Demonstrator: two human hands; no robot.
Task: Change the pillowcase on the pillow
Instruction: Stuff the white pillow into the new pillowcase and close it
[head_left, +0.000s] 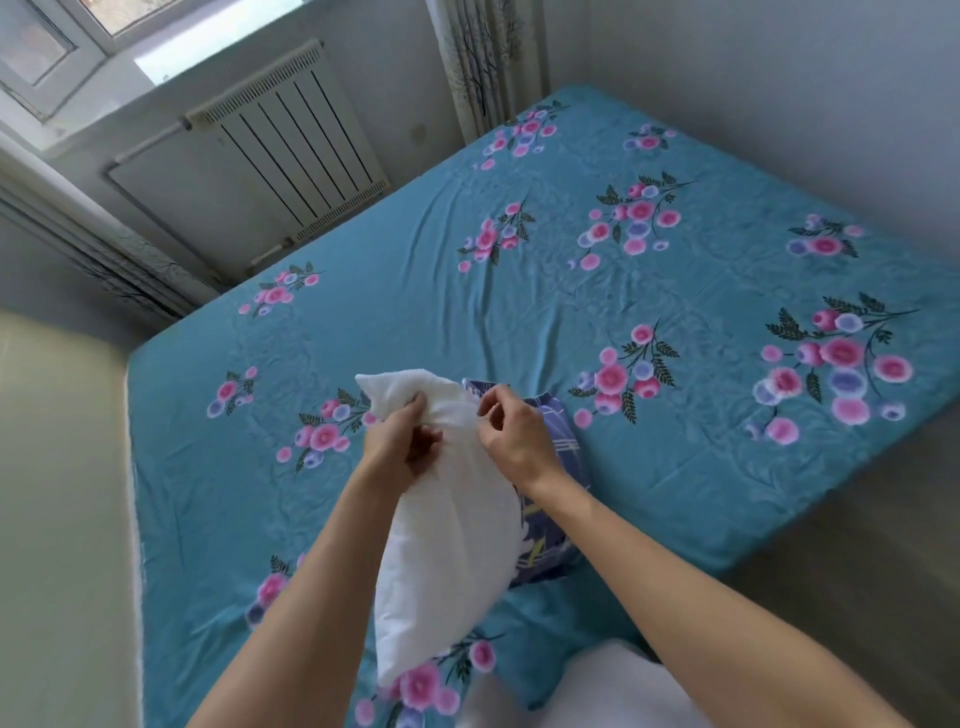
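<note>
White and bare, the pillow (447, 530) hung upright over the near edge of the bed (415, 291), its top end bunched. The left hand (402, 441) gripped that bunch; the right hand (514, 436) pinched the cloth beside it. A purple patterned pillowcase (558, 467) lay just behind, on the right. Folding one corner small before feeding it into the case's mouth would likely help.
</note>
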